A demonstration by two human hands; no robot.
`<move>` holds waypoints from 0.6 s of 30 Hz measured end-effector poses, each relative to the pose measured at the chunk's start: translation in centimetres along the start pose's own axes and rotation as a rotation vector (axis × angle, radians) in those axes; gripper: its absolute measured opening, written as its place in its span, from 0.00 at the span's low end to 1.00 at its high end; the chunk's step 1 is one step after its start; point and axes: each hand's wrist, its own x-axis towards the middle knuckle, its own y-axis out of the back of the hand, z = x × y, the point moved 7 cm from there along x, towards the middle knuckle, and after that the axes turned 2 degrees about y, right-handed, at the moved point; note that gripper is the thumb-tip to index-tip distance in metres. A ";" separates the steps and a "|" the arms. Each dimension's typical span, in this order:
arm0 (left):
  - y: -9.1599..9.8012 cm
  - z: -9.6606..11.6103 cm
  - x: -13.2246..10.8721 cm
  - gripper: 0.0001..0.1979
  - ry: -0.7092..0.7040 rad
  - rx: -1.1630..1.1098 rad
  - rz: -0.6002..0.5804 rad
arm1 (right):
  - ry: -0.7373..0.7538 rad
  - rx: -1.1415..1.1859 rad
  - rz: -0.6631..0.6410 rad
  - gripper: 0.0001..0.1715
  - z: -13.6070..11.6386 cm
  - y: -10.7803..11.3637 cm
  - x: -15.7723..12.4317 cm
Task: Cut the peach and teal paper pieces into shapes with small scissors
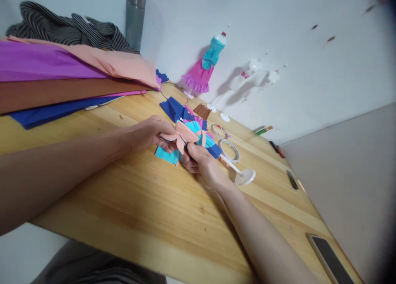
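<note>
A cut piece of peach crepe paper [180,145] with petal-like points is pinched in my left hand [159,131], thumb on top. My right hand [198,158] is closed around what look like small scissors [183,140]; only a thin dark blade shows against the paper, and the handles are hidden by my fingers. Under the left fingers lies a turquoise paper strip [167,155]. Just behind both hands are dark blue paper [173,108] and pleated turquoise paper [210,141]. A white stand [245,177] lies on its side by my right wrist.
Sheets of purple paper [46,63] and peach paper [117,63] are stacked at left. A doll-like form in a pink dress [199,74] stands by the wall, beside white forms [238,81]. Tape rolls [237,154], a cutter [291,180] and a phone [329,257] lie rightward on the wooden table [173,218].
</note>
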 end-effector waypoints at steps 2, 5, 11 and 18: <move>0.0 0.0 0.0 0.07 0.003 0.009 0.000 | -0.001 0.002 -0.001 0.31 0.0 0.0 0.0; -0.1 0.2 -0.1 0.08 -0.001 0.035 -0.009 | -0.007 0.002 0.006 0.30 0.1 0.1 0.0; -0.3 0.4 -0.4 0.08 0.001 0.062 -0.054 | -0.008 -0.001 0.012 0.30 0.0 0.0 0.0; 0.0 -0.2 0.1 0.10 0.024 0.080 0.037 | 0.002 0.000 0.018 0.29 0.1 0.1 0.0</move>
